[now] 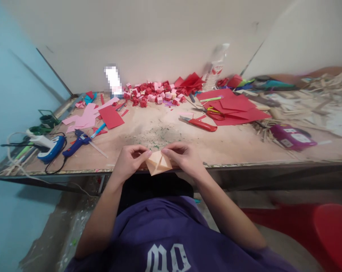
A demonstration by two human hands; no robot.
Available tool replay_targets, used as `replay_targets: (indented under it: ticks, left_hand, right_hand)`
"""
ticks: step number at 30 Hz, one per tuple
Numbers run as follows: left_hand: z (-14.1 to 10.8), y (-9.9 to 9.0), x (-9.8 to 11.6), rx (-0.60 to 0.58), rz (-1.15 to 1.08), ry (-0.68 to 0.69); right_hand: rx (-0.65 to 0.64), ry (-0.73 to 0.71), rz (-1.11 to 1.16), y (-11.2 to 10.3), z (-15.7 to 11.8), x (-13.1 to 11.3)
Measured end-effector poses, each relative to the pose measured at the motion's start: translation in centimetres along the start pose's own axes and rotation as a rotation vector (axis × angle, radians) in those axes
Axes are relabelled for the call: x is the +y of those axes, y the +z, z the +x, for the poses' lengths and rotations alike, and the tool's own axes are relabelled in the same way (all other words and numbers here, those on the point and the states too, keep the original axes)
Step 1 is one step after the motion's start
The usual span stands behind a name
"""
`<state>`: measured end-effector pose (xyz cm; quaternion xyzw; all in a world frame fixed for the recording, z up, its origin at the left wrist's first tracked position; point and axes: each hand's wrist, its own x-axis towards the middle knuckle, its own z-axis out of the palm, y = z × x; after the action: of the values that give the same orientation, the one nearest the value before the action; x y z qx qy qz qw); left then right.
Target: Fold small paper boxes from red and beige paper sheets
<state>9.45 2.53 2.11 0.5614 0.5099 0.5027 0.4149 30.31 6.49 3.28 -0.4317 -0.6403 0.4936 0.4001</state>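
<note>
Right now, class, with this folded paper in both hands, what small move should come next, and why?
Probably press the folded paper flat against the table: the left hand and right hand pinch it at the table's near edge, and its middle looks slightly raised.

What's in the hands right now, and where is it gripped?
A folded pale paper piece, pinched at its upper corners by left hand and right hand.

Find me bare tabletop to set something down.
Between the red-handled tool and purple device; also between the red card and that tool, though green specks lie there. Crowded: the back, with paper cubes, and the left, around the glue gun.
</note>
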Motion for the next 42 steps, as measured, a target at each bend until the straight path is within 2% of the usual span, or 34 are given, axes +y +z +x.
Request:
replay_targets:
  ticks: [2,4,10,16,20,24,27,31,37,42]
  left_hand:
    - [0.10,0.13,0.06,-0.066,0.004,-0.020]
    - [0.20,0.30,0.07,-0.085,0.022,-0.023]
    - [0.27,0.32,-0.20,-0.002,0.050,0.026]
    - [0.66,0.19,-0.55,0.152,-0.082,0.084]
    - [0.94,0.64,-0.50,0.196,-0.200,0.025]
    - [0.92,0.65,-0.29,0.149,-0.265,0.006]
    - [0.74,0.34,-0.04,0.073,-0.292,-0.029]
    - [0.60,0.00,0.00,-0.020,-0.253,-0.085]
    - [0.71,0.08,-0.34,0.003,-0.222,-0.083]
    - [0.42,0.02,0.23,-0.014,-0.203,-0.062]
  right_hand:
    - [-0.051,-0.011,-0.004,0.03,0.02,0.01]
    - [-0.079,-0.014,-0.006,0.15,-0.01,0.12]
    - [-0.082,-0.015,-0.015,0.27,-0.05,0.10]
    - [-0.242,0.078,0.100,-0.31,0.27,-0.37]
    - [-0.284,0.105,0.160,-0.31,0.55,0.11]
    - [-0.243,0.111,0.131,-0.06,0.75,0.23]
    - [-0.162,0.118,0.128,0.00,0.75,0.00]
    - [-0.137,0.099,0.127,-0.07,0.61,-0.20]
    - [-0.151,0.066,0.175,-0.15,0.41,-0.05]
    - [-0.081,0.085,0.145,-0.10,0.29,0.09]
